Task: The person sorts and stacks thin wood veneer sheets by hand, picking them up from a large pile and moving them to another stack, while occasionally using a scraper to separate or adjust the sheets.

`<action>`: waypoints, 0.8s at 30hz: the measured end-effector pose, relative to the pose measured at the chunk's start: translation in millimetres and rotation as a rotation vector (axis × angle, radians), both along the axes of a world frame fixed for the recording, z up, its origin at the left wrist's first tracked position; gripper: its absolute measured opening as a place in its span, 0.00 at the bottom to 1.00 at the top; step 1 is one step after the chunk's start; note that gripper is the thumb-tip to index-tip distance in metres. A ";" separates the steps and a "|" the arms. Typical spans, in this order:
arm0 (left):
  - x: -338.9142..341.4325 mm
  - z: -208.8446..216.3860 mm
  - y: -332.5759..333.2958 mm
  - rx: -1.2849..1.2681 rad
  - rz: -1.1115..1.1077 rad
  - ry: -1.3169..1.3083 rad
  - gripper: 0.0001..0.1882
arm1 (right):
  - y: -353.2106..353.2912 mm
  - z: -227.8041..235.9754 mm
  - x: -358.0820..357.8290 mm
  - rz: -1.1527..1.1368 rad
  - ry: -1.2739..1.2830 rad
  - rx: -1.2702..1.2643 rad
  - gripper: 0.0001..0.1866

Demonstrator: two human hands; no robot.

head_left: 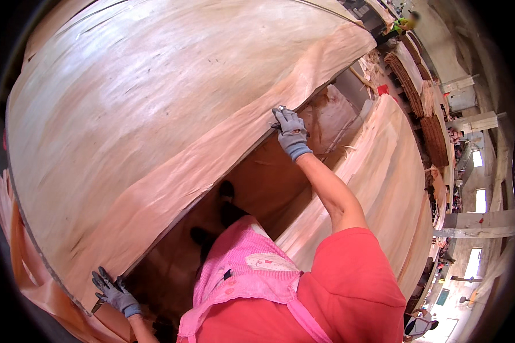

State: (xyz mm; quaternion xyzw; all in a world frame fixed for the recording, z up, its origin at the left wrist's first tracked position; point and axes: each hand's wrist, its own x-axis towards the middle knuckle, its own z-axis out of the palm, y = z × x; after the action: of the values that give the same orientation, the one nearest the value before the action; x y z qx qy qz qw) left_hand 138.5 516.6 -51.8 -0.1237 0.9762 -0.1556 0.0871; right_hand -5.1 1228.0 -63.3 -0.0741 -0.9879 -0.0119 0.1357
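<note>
A broad, pale wood veneer sheet (pixel 154 114) spreads across a wide flat surface in front of me, with a pinkish strip along its near edge. My left hand (pixel 115 293), in a grey work glove with dark fingertips, rests at the near left corner of the sheet, fingers spread. At the near edge further right, my right hand (pixel 292 128), gloved alike, has its fingers curled in. Something small, dark and partly shiny shows at its fingertips, too small to name.
A second veneer stack (pixel 372 188) stands to my right. Torn veneer (pixel 31 268) hangs at the left. Brown veneer bundles (pixel 432 137) line the far right. Two people, one in yellow-green (pixel 404 24) and one in white (pixel 420 324), are in the background.
</note>
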 end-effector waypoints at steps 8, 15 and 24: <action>-9.0 6.4 20.7 0.095 0.051 0.116 0.32 | 2.1 26.4 14.1 -0.078 -0.001 -0.111 0.34; -21.8 -0.4 41.8 0.366 0.020 0.393 0.32 | 81.3 17.3 -2.7 -0.102 0.187 -0.190 0.32; -11.6 -85.1 -35.8 0.596 0.179 0.753 0.27 | 220.0 5.9 -121.1 -0.246 0.425 -0.445 0.19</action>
State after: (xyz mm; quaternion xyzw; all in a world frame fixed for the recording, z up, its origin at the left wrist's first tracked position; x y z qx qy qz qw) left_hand 127.0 480.8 -136.9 -0.2245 0.9275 0.1941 -0.2274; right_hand -126.2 1448.1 -57.4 -0.2215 -0.8994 0.2038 0.3169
